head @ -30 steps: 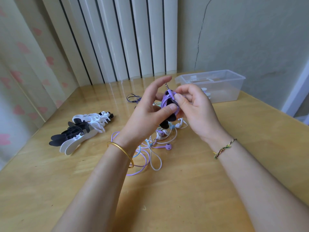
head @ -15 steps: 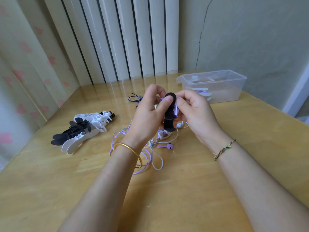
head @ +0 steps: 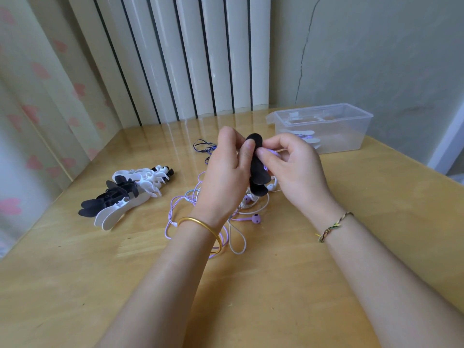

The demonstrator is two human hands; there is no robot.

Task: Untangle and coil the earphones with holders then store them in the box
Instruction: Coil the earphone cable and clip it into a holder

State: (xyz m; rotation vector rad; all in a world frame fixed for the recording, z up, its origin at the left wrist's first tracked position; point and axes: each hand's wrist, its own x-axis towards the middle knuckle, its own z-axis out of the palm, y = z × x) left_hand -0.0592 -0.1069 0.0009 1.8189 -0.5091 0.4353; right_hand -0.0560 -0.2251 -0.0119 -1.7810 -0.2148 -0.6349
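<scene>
While left hand (head: 226, 172) and right hand (head: 293, 172) pinch the black holder (head: 257, 169) above the tabletop (head: 276, 285), both grips clamped, purple cord (head: 272, 153) wound on it, coiling looks nearly done. Next: tuck the end, drop in box (head: 351, 139). Tangle (head: 200, 209) lies below.

Wooden table (head: 75, 285), white vertical blinds (head: 190, 59), pink-heart curtain (head: 37, 109), cracked wall (head: 376, 59)

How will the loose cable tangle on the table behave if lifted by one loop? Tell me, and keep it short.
Likely floppy: the cable tangle lies in slack loops. Probably light, since the cords are thin. It would likely rise as one snagged clump, since purple and white cords cross; the purple earbud may dangle.
</scene>
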